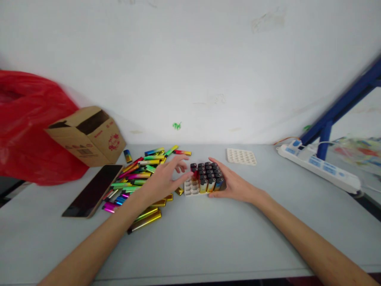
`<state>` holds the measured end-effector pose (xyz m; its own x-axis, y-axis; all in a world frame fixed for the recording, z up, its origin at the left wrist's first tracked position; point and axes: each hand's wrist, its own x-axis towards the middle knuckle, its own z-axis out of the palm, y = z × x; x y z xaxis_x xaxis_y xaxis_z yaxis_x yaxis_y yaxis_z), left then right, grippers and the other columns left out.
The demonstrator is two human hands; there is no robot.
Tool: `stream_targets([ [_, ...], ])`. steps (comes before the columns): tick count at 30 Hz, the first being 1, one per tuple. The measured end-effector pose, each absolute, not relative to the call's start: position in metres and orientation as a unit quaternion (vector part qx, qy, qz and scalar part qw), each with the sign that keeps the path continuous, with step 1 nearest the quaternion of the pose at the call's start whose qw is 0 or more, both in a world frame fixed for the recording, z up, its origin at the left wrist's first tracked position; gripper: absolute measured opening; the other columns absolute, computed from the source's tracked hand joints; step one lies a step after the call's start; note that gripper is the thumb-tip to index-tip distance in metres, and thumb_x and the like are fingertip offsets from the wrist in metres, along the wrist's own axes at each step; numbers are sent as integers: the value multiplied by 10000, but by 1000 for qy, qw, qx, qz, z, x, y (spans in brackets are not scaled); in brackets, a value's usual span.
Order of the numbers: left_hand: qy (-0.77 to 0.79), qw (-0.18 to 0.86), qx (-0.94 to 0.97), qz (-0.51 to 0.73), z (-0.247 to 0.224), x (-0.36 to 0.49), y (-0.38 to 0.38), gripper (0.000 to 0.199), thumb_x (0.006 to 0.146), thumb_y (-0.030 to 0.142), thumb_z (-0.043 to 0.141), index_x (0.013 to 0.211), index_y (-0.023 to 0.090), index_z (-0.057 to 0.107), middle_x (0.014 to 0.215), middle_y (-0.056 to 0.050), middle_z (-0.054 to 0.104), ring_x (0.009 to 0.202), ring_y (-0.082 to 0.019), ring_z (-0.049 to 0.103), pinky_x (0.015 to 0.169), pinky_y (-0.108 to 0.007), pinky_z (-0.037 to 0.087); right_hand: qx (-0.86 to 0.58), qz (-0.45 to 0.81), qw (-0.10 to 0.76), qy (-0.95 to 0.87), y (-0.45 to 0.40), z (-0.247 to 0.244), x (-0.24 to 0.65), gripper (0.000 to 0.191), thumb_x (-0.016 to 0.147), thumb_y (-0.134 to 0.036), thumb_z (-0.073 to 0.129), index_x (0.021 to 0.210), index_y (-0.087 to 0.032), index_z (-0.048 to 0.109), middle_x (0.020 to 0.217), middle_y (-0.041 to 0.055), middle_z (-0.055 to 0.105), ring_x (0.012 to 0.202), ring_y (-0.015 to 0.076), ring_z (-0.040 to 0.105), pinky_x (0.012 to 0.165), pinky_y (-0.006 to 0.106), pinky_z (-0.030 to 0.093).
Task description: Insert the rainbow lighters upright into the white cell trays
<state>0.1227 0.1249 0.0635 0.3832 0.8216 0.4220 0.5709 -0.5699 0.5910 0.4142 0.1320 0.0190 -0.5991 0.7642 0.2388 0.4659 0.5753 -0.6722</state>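
Note:
A white tray (191, 189) with holes holds several upright lighters (210, 176) with black tops, and its left part shows bare holes. My right hand (233, 182) wraps round the right side of the tray and its lighters, thumb at the front and fingers behind. Just left of the tray, my left hand (166, 177) hovers with its fingers apart and nothing in them. Under and beyond my left forearm lies a loose pile of shiny coloured lighters (145, 175), partly hidden by the arm.
A second white tray (241, 156) lies behind on the right. At the left are a phone (94, 191), a cardboard box (93, 139) and a red bag (32, 127). A power strip (321, 165) and a blue metal frame (342, 103) stand at the right.

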Motion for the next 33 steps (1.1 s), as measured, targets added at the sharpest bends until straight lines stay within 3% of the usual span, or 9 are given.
stream_targets([
  [2,439,131,817,350,76,108,132,168,951,327,615,1046,215,694,856,-26,743,768,-180,667,789,-280,492,-371,283,258,-846,132,18,415,1200,753,-545,871,1668,-253,152,1636,178,390,1487,371,419,1237,564,338],
  [5,479,104,826,279,89,80,146,172,895,317,615,812,208,718,727,-20,711,650,-175,617,701,-280,456,-384,277,250,-845,132,17,415,1196,754,-575,858,1666,-230,166,1615,196,408,1473,389,422,1226,594,340],
  [10,522,147,826,154,86,46,163,195,790,414,720,819,238,799,839,-57,769,772,-242,681,743,-308,478,-381,267,263,-846,132,13,416,1179,751,-574,861,1659,-244,186,1589,184,438,1437,383,463,1222,590,347],
  [17,506,213,829,106,83,29,166,283,763,503,773,951,300,832,1084,-66,765,1023,-297,688,946,-355,490,-382,247,284,-844,136,13,414,1125,752,-578,858,1634,-232,251,1587,180,451,1441,380,464,1224,574,346],
  [21,515,191,826,127,80,27,168,292,787,548,750,898,282,797,1040,-66,768,1010,-308,675,912,-361,488,-374,247,296,-844,139,13,414,1115,753,-571,860,1632,-232,264,1595,182,446,1444,382,463,1223,581,342],
  [25,534,180,800,208,81,41,164,369,884,569,677,1091,267,719,1063,-72,779,956,-286,695,838,-333,494,-373,254,294,-843,139,12,415,1128,755,-579,857,1639,-233,247,1600,183,439,1455,379,452,1229,578,336],
  [29,517,182,784,291,86,69,152,409,961,525,589,1249,242,654,895,-42,769,792,-238,685,731,-288,490,-380,256,286,-842,139,13,414,1148,747,-598,856,1640,-220,243,1590,192,450,1446,380,464,1221,575,354],
  [33,493,202,756,381,85,97,141,388,921,468,654,1205,214,726,761,-20,724,651,-192,609,611,-250,454,-380,251,291,-841,140,12,415,1138,745,-583,862,1636,-218,255,1577,191,470,1435,375,476,1221,571,352],
])
